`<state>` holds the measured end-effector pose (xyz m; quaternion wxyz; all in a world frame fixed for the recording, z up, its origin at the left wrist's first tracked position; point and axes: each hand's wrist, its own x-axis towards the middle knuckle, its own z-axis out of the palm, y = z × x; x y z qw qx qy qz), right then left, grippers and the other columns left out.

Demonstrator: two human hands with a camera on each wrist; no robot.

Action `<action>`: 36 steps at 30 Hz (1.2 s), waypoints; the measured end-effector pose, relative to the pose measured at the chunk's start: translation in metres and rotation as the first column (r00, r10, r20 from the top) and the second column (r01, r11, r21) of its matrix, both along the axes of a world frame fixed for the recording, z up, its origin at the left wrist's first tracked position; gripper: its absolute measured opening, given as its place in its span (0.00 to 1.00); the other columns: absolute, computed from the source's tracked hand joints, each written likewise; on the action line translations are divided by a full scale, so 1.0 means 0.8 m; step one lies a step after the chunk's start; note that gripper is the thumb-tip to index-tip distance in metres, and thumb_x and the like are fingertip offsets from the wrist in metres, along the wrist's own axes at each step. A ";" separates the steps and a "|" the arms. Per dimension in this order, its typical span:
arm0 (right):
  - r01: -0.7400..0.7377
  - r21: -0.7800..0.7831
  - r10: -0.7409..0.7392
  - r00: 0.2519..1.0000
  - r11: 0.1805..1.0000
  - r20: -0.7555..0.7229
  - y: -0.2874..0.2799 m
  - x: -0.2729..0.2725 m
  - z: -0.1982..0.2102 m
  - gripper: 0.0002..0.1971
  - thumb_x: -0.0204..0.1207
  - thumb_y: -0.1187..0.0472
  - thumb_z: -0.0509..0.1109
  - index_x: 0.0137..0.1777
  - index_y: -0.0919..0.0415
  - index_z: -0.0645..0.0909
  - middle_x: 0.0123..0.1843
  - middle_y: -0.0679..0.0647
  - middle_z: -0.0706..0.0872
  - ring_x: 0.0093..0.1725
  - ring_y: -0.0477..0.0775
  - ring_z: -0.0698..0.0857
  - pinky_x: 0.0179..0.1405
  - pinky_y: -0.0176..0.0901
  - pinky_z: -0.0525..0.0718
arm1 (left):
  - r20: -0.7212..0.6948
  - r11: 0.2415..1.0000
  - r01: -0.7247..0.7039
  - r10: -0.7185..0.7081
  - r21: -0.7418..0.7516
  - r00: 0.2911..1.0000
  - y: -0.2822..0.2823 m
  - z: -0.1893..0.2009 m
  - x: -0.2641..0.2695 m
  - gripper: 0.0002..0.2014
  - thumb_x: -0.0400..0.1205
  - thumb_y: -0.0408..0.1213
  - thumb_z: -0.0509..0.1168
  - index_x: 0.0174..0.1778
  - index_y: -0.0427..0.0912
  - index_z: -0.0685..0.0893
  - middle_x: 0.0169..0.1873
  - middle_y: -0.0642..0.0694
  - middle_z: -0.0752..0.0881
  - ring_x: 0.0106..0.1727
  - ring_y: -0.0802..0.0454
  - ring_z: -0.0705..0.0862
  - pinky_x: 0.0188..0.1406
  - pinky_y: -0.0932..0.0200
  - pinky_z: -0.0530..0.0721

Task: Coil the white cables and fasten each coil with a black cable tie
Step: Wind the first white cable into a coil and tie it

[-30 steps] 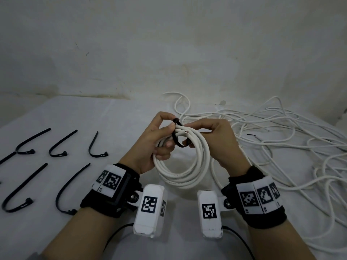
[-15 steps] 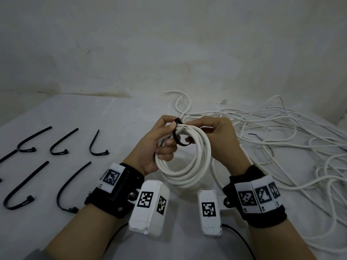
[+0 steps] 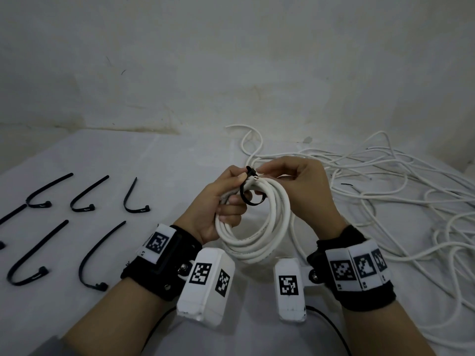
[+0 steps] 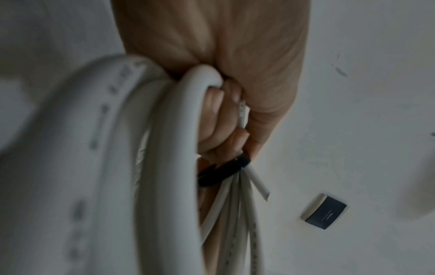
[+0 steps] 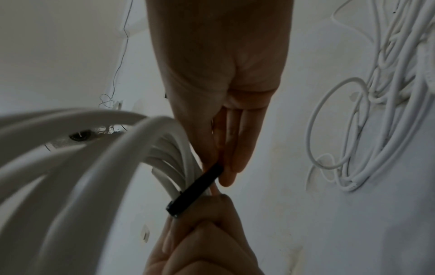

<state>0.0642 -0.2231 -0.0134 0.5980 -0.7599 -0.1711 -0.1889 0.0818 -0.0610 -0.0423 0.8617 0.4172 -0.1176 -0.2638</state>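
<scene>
We hold both our forearms forward and close together, with the two hands raised above the table and almost meeting. Our left hand [image 3: 218, 201] has its fingers curled round the white coil [image 3: 259, 222], with the thumb on top near the black cable tie [image 3: 248, 194]. Our right hand [image 3: 305, 191] bends its fingers inward and pinches the tie at the top of the coil.

White cable coil [image 3: 259, 227] upright, black tie [image 3: 247, 192] looped around top.
</scene>
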 end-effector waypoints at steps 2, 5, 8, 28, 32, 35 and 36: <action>0.004 0.054 -0.002 0.999 0.999 -0.040 0.001 -0.001 0.002 0.11 0.63 0.76 0.80 0.38 0.62 0.83 0.28 0.49 0.88 0.30 0.44 0.87 0.32 0.33 0.84 | -0.008 0.997 0.066 -0.067 -0.046 0.998 0.004 -0.001 0.003 0.14 0.68 0.41 0.79 0.29 0.49 0.77 0.17 0.51 0.71 0.10 0.65 0.64 0.08 0.76 0.58; -0.009 0.068 0.013 0.999 0.998 -0.053 0.004 -0.004 0.005 0.12 0.64 0.77 0.79 0.37 0.63 0.81 0.27 0.49 0.87 0.29 0.43 0.86 0.30 0.30 0.82 | 0.008 0.985 0.152 -0.152 -0.077 0.988 0.010 0.001 0.006 0.18 0.58 0.41 0.85 0.29 0.50 0.78 0.17 0.51 0.71 0.10 0.65 0.64 0.08 0.75 0.59; -0.007 -0.018 0.007 0.999 1.000 -0.033 0.007 -0.008 0.014 0.08 0.66 0.73 0.79 0.37 0.64 0.83 0.33 0.53 0.88 0.32 0.44 0.87 0.32 0.32 0.83 | 0.061 0.985 0.158 -0.154 -0.070 0.986 0.015 0.008 0.007 0.18 0.59 0.42 0.84 0.28 0.49 0.78 0.17 0.50 0.73 0.10 0.66 0.62 0.08 0.77 0.59; 0.109 -0.771 -0.036 0.993 0.628 0.111 0.038 0.027 0.140 0.13 0.79 0.60 0.70 0.38 0.71 0.85 0.30 0.55 0.87 0.22 0.40 0.83 0.24 0.23 0.76 | 0.098 0.999 0.040 -0.039 -0.014 0.994 0.009 0.020 -0.003 0.12 0.77 0.42 0.64 0.26 0.46 0.78 0.16 0.52 0.66 0.10 0.65 0.60 0.08 0.75 0.54; 0.022 -0.764 -0.040 0.999 0.645 -0.005 0.041 0.033 0.131 0.10 0.78 0.60 0.72 0.40 0.67 0.84 0.31 0.58 0.87 0.22 0.41 0.84 0.24 0.31 0.84 | 0.146 0.997 -0.046 0.036 0.066 0.989 0.005 0.020 -0.008 0.05 0.79 0.41 0.63 0.39 0.46 0.74 0.17 0.52 0.66 0.11 0.64 0.59 0.09 0.75 0.55; -0.081 -0.775 -0.004 0.994 0.627 -0.108 0.040 0.031 0.129 0.10 0.75 0.61 0.75 0.36 0.65 0.83 0.29 0.56 0.87 0.24 0.43 0.85 0.26 0.32 0.84 | 0.163 0.994 -0.048 0.032 0.099 0.986 0.002 0.020 -0.011 0.05 0.77 0.42 0.61 0.43 0.47 0.72 0.17 0.52 0.66 0.12 0.64 0.58 0.11 0.74 0.52; -0.078 -0.777 0.004 0.995 0.625 -0.098 0.040 0.031 0.129 0.10 0.74 0.62 0.76 0.34 0.64 0.82 0.27 0.55 0.86 0.23 0.42 0.85 0.26 0.30 0.83 | 0.171 0.993 -0.049 0.031 0.105 0.985 0.001 0.021 -0.011 0.05 0.76 0.42 0.60 0.44 0.47 0.72 0.17 0.52 0.66 0.12 0.64 0.58 0.12 0.74 0.52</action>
